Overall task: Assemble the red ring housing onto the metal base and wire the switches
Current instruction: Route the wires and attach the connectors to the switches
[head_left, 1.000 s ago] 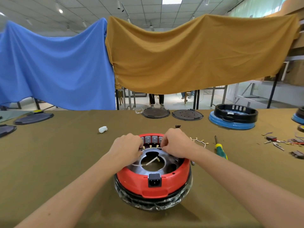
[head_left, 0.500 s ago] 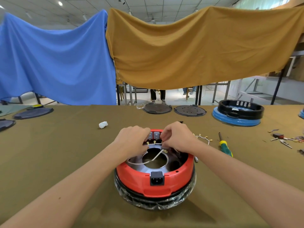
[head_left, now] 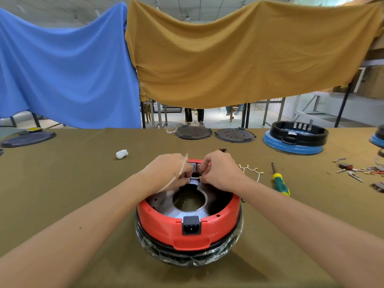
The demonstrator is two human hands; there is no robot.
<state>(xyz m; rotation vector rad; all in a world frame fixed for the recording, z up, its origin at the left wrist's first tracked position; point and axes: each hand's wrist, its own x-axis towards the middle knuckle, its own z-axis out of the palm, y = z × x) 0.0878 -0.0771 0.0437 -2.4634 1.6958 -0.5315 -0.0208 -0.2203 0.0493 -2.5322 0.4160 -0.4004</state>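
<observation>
The fingers (head_left: 188, 177) of the left hand (head_left: 166, 173) are curled and pinch a white wire (head_left: 181, 170) at the far inner edge of the red ring housing (head_left: 166, 221); the wire runs up and over the back of that hand, probably so its slack stays out of the opening. The fingers of the right hand (head_left: 220, 173) are also curled, closed on the short white stretch of wire between the 2 hands, just in front of the grey switches (head_left: 196, 167). Both hands meet there because, as I judge it, a terminal is being pushed onto a switch tab; the tab itself is hidden by the fingertips.

This head view is the only 1. The red ring housing already sits on the metal base (head_left: 164, 204), whose round centre hole shows inside the ring, and the whole unit rests on the worktop (head_left: 62, 194) with its black power socket (head_left: 191, 225) facing the person, which puts the switches on the far side within easy reach of both hands. Clear plastic film wraps the lower body.

To the right of the unit, a spare wire harness with brass terminals (head_left: 252, 171) and a green and yellow screwdriver (head_left: 279, 182) lie close by, likely kept ready for the next connections. A white wad (head_left: 122, 154) lies to the far left, well apart. So seating looks done, and wiring is under way.
</observation>
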